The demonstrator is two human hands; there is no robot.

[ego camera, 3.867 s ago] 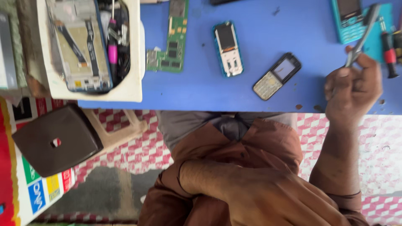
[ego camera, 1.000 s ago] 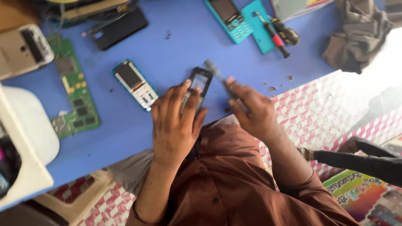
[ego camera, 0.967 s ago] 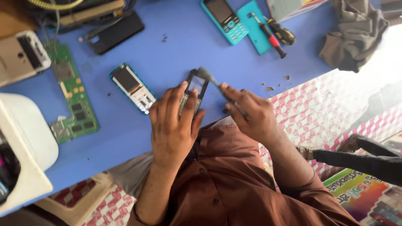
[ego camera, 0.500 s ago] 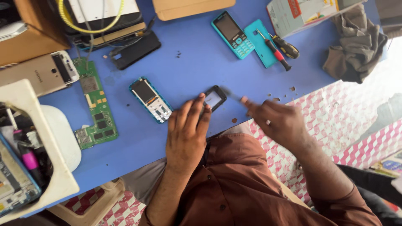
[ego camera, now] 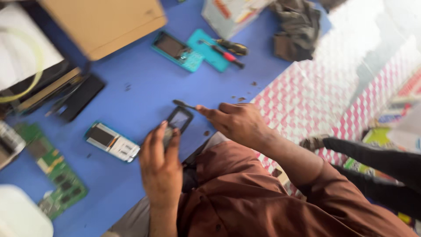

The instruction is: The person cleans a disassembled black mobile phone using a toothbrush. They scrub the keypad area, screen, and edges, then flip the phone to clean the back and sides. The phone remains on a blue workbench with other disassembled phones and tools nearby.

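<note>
Left hand is closed round a small dark phone above the blue worktop, while a thin tool is pinched in the right hand at its top edge; the casing appears unopened, so prising is judged barely begun

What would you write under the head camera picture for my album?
Left hand holds a small dark phone on a blue table while the right hand brings a thin tool to it.

Single head view, steeply down, close over blue table, tilted.
</note>
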